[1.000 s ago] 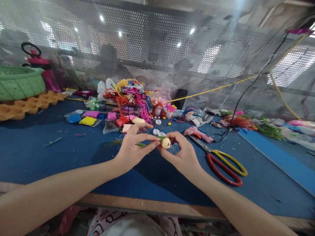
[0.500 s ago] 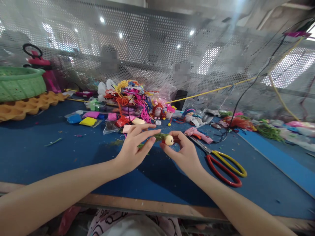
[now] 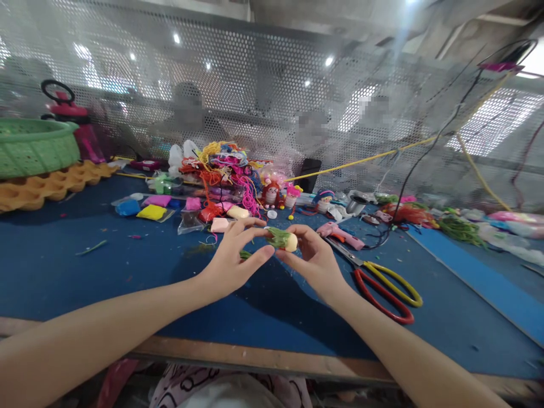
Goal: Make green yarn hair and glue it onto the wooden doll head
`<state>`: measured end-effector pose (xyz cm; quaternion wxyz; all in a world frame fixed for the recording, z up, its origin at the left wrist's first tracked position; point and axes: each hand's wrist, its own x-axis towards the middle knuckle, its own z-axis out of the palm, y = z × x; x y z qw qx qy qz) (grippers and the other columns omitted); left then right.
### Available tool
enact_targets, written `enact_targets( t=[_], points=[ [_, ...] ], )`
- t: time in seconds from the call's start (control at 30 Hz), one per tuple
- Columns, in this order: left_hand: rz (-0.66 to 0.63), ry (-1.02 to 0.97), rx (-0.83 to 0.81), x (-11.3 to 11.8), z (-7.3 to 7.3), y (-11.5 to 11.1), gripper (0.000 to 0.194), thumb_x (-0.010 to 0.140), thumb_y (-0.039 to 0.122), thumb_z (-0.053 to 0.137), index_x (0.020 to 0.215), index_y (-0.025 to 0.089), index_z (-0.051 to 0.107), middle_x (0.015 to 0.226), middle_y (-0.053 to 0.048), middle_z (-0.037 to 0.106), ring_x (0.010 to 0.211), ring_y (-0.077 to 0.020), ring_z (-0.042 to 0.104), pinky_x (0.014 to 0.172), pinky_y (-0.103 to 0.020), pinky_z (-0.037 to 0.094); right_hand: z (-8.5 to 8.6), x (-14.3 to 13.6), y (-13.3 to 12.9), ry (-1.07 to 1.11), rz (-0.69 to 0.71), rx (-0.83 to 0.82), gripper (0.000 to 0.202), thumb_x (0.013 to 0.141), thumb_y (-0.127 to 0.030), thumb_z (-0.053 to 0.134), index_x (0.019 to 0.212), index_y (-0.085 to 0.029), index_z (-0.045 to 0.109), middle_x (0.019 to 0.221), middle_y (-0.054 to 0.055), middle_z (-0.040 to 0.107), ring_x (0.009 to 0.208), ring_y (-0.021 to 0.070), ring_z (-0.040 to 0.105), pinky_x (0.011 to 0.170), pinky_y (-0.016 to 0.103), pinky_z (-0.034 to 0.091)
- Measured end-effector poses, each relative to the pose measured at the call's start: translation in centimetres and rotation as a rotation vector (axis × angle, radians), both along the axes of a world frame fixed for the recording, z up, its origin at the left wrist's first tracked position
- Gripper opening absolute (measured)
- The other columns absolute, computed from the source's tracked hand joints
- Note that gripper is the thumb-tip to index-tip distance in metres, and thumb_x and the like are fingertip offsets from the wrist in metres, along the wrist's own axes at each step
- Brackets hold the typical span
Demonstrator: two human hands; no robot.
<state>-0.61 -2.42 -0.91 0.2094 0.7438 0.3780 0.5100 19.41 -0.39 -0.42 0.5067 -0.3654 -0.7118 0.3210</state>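
Observation:
Between my hands, above the blue table, is a small doll's head (image 3: 291, 242) with a cream-coloured ball and green yarn hair. Fingers and thumb of my right hand (image 3: 317, 258) grip it from the right side. My left hand (image 3: 238, 255) closes round the green hair (image 3: 277, 237) from the left, thumb below and fingers above. No face markings show on the part of the ball turned to me. Right of my right hand lie large scissors (image 3: 385, 289) with red and yellow handles, blades partly under a pink glue gun (image 3: 340, 233).
Several yarn-haired dolls (image 3: 271, 194) stand at the back beside a heap of coloured yarn (image 3: 225, 164). Packets of coloured clay (image 3: 152, 212) lie left of centre. A green basket (image 3: 38, 147) rests on an egg tray (image 3: 55, 184). A black cable (image 3: 419, 164) hangs at right.
The doll's head has turned, so its dark face markings no longer show and more green hair does. My left fingers and thumb have come in closer on the hair.

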Motion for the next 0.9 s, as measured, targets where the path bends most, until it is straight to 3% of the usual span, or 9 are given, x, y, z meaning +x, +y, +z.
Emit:
enact_targets(
  t=[0.17, 0.33, 0.43, 0.67, 0.9],
  points=[
    [-0.168, -0.244, -0.338, 0.7, -0.2, -0.1, 0.019, 0.092, 0.039, 0.060, 0.089, 0.022, 0.066, 0.129, -0.007, 0.057, 0.120, -0.0251, 0.053, 0.090, -0.034, 0.045, -0.3, 0.2, 0.2, -0.057, 0.002, 0.037, 0.032, 0.076, -0.035, 0.079, 0.099, -0.023, 0.060, 0.100, 0.004, 0.066, 0.086, 0.0178, 0.060, 0.078, 0.033, 0.050],
    [-0.162, -0.448, -0.472, 0.8, 0.2, 0.1, 0.013, 0.085, 0.031, 0.066, 0.079, 0.020, 0.064, 0.120, -0.005, 0.060, 0.112, -0.0220, 0.053, 0.093, -0.033, 0.040, -0.5, 0.0, 0.1, 0.038, 0.002, -0.068, 0.035, 0.075, -0.037, 0.079, 0.101, -0.023, 0.060, 0.095, 0.001, 0.065, 0.082, 0.0162, 0.059, 0.078, 0.032, 0.049],
    [-0.147, -0.526, -0.531, 0.7, 0.1, 0.4, 0.014, 0.083, 0.032, 0.067, 0.077, 0.019, 0.064, 0.110, -0.004, 0.063, 0.097, -0.0179, 0.054, 0.087, -0.030, 0.040, -0.2, -0.2, -0.1, 0.163, 0.031, -0.166, 0.032, 0.076, -0.036, 0.080, 0.099, -0.023, 0.061, 0.090, -0.001, 0.064, 0.079, 0.0135, 0.057, 0.075, 0.029, 0.047],
    [0.060, -0.738, -0.655, 0.9, -0.6, 1.3, 0.013, 0.075, 0.030, 0.069, 0.076, 0.018, 0.069, 0.095, -0.004, 0.064, 0.087, -0.0169, 0.055, 0.075, -0.027, 0.044, 0.0, -0.5, 0.2, 0.403, 0.017, -0.329, 0.034, 0.072, -0.033, 0.084, 0.095, -0.022, 0.062, 0.083, -0.004, 0.062, 0.073, 0.0094, 0.054, 0.071, 0.024, 0.045],
    [0.161, -0.962, -0.628, 0.2, -0.3, 2.2, 0.007, 0.072, 0.025, 0.053, 0.069, 0.019, 0.050, 0.073, 0.003, 0.051, 0.058, -0.0085, 0.044, 0.059, -0.023, 0.043, -0.4, -0.3, 0.2, 0.306, -0.035, -0.162, 0.036, 0.073, -0.029, 0.083, 0.099, -0.025, 0.058, 0.087, -0.003, 0.062, 0.079, 0.0120, 0.059, 0.073, 0.027, 0.048]
  ],
)
